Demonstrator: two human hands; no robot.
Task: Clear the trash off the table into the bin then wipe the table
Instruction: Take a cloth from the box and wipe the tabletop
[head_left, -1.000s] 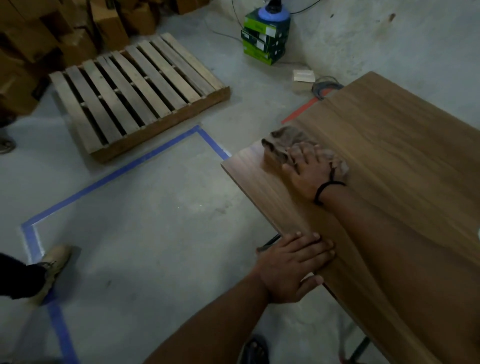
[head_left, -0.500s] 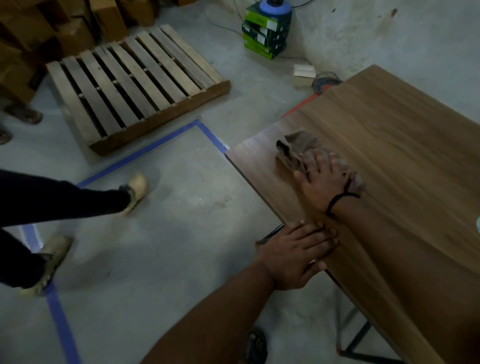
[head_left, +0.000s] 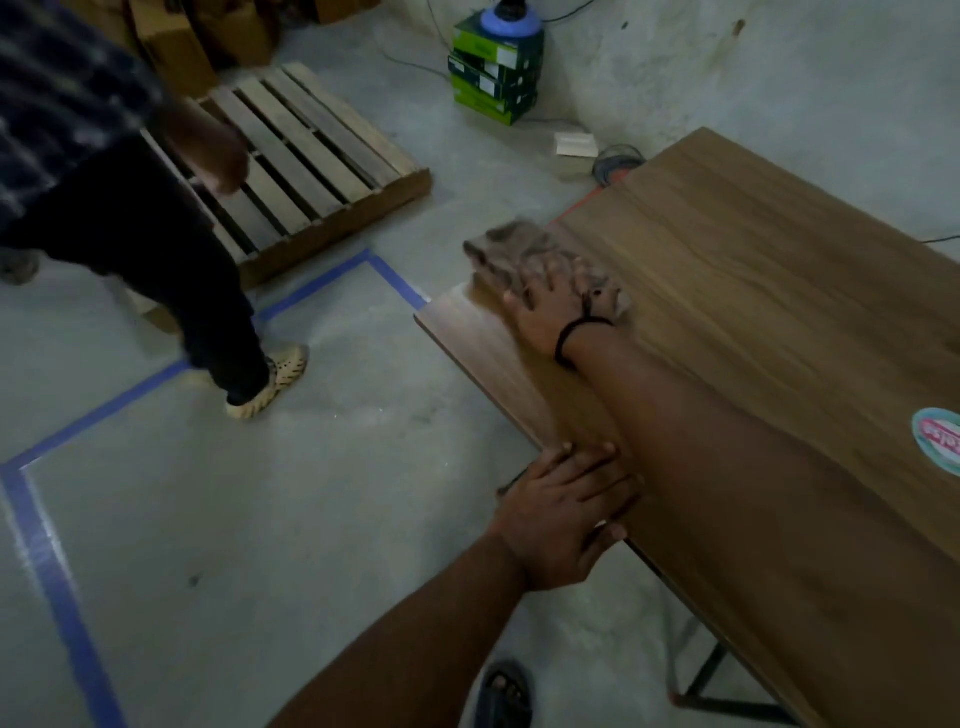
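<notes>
Table top (head_left: 753, 270) looks mostly cleared, so you're on the wiping. Your right hand (head_left: 545, 312) presses flat on the cloth (head_left: 504, 249) at its corner, centre frame. Your left hand (head_left: 561, 519) rests straight-fingered on the lower-centre edge. The round label (head_left: 937, 439) at the right edge may be leftover trash.

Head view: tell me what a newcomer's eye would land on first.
The right hand presses a crumpled brown cloth flat on the wooden table at its far left corner, while the left hand rests flat on the table's near edge. On the floor to the left, a second person in dark trousers is mid-step by the blue tape, in front of a wooden pallet.
</notes>
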